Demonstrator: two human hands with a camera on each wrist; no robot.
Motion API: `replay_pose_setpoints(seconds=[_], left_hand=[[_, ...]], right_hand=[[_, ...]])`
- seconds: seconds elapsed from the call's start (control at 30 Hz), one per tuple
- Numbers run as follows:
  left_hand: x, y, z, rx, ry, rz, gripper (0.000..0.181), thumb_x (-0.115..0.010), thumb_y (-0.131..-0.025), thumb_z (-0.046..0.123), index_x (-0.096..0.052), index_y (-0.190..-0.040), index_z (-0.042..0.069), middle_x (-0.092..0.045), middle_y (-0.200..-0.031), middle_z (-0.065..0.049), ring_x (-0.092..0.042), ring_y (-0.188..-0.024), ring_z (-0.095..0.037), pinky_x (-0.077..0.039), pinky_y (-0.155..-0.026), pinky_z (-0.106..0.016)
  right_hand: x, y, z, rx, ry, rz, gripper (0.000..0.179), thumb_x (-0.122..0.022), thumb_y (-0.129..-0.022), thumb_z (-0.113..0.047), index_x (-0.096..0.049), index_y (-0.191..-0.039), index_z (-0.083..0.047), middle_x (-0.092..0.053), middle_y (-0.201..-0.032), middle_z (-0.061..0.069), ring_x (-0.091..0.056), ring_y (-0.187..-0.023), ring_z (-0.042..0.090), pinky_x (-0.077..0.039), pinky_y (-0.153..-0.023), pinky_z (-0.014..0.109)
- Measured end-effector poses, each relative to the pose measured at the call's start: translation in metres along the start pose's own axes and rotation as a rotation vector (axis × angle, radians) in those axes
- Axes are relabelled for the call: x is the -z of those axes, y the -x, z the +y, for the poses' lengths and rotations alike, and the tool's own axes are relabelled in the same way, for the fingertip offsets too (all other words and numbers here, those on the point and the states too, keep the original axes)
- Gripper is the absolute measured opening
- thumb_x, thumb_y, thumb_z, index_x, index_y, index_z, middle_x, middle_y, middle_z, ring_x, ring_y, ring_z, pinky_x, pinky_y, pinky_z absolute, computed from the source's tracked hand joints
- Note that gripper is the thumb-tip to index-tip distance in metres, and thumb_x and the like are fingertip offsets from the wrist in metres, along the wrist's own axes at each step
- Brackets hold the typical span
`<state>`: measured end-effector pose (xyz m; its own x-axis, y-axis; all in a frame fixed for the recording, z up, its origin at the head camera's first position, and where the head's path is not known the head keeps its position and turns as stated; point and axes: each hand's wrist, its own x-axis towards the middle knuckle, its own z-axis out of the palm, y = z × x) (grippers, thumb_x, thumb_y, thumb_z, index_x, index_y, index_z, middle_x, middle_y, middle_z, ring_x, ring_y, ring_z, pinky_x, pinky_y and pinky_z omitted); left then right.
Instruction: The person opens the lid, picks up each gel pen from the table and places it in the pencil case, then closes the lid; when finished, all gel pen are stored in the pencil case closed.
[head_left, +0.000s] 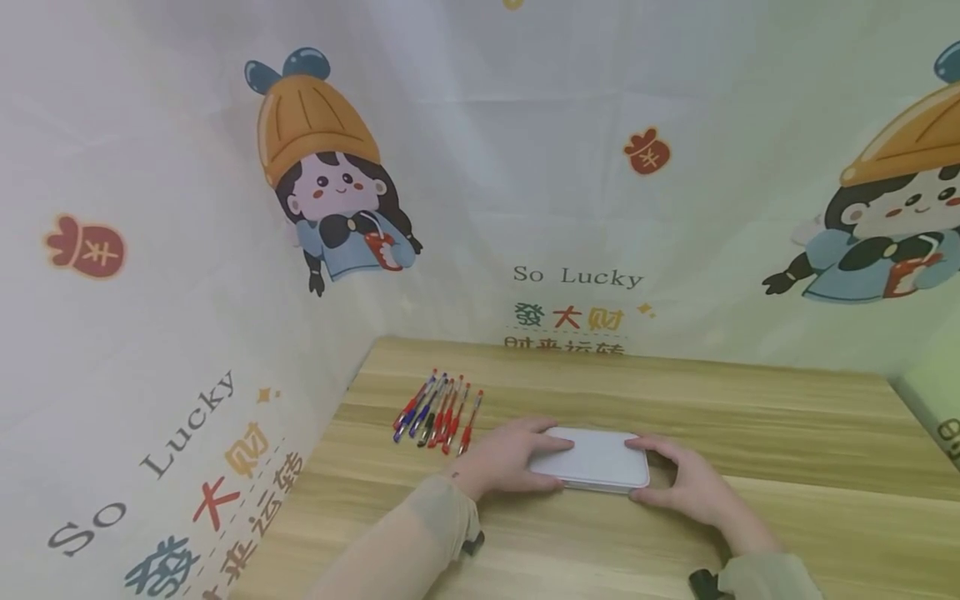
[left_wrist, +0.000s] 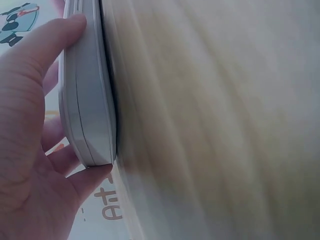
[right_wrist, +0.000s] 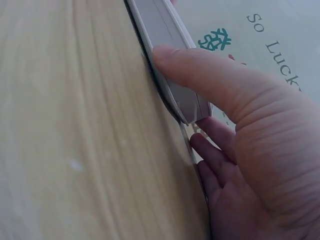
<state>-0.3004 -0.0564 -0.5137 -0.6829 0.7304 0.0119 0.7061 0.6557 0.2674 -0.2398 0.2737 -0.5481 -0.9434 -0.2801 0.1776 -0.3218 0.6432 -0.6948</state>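
The left end of the white case (head_left: 592, 458) is being gripped by the left hand (head_left: 510, 457), the thumb being pressed against its near side; the right end is being pinched by the right hand (head_left: 693, 483) between thumb and fingers. The case is being supported by the wooden table (head_left: 787, 417), its seam appearing closed. It is seemingly being steadied from both ends, so even pressure is probably being called for by the next move. Left of the case, pens (head_left: 440, 412) are lying untouched; behind it, a printed cloth (head_left: 487, 167) is hanging.
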Motion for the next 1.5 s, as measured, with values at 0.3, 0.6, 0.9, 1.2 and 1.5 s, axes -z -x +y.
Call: replay_pose_setpoints(seconds=[0.3, 0.6, 0.9, 1.2, 1.5], left_hand=[[0.003, -0.003, -0.004, -0.008, 0.010, -0.039, 0.065, -0.077, -0.098, 0.060, -0.060, -0.157, 0.040, -0.050, -0.172, -0.011, -0.052, -0.157, -0.032, -0.043, -0.131, -0.049], [0.008, -0.007, -0.006, -0.026, 0.056, -0.080, 0.062, -0.078, -0.098, 0.059, -0.062, -0.155, 0.040, -0.051, -0.172, -0.010, -0.053, -0.157, -0.029, -0.042, -0.131, -0.045], [0.016, -0.011, -0.008, -0.041, 0.074, -0.090, 0.059, -0.084, -0.094, 0.056, -0.069, -0.148, 0.038, -0.057, -0.167, -0.010, -0.059, -0.152, -0.027, -0.046, -0.128, -0.040], [0.020, -0.014, -0.012, 0.021, 0.240, -0.085, 0.053, -0.078, -0.097, 0.062, -0.071, -0.145, 0.041, -0.062, -0.162, -0.004, -0.058, -0.153, -0.022, -0.046, -0.129, -0.042], [0.018, -0.017, -0.022, 0.153, 0.572, 0.027, 0.038, -0.070, -0.104, 0.057, -0.077, -0.137, 0.039, -0.076, -0.142, 0.012, -0.069, -0.137, -0.014, -0.055, -0.119, -0.042]], right_hand=[[-0.002, 0.000, -0.001, 0.000, 0.022, 0.000, 0.070, -0.099, -0.081, -0.039, -0.070, -0.143, -0.023, -0.064, -0.158, 0.017, -0.058, -0.147, 0.049, -0.044, -0.120, 0.070], [-0.002, 0.004, -0.001, 0.015, 0.024, 0.010, 0.068, -0.098, -0.082, -0.038, -0.070, -0.142, -0.023, -0.062, -0.159, 0.020, -0.056, -0.147, 0.052, -0.043, -0.120, 0.072], [-0.003, 0.002, 0.001, 0.019, 0.022, 0.004, 0.067, -0.098, -0.082, -0.039, -0.070, -0.141, -0.025, -0.061, -0.160, 0.022, -0.055, -0.148, 0.053, -0.043, -0.120, 0.073], [-0.002, 0.001, 0.000, 0.023, 0.018, 0.020, 0.081, -0.099, -0.080, -0.028, -0.062, -0.152, -0.019, -0.063, -0.157, 0.022, -0.059, -0.143, 0.050, -0.046, -0.116, 0.072], [-0.003, 0.000, 0.002, 0.024, -0.059, 0.023, 0.118, -0.100, -0.077, -0.021, -0.032, -0.172, -0.011, -0.060, -0.157, 0.030, -0.053, -0.146, 0.058, -0.034, -0.118, 0.084]])
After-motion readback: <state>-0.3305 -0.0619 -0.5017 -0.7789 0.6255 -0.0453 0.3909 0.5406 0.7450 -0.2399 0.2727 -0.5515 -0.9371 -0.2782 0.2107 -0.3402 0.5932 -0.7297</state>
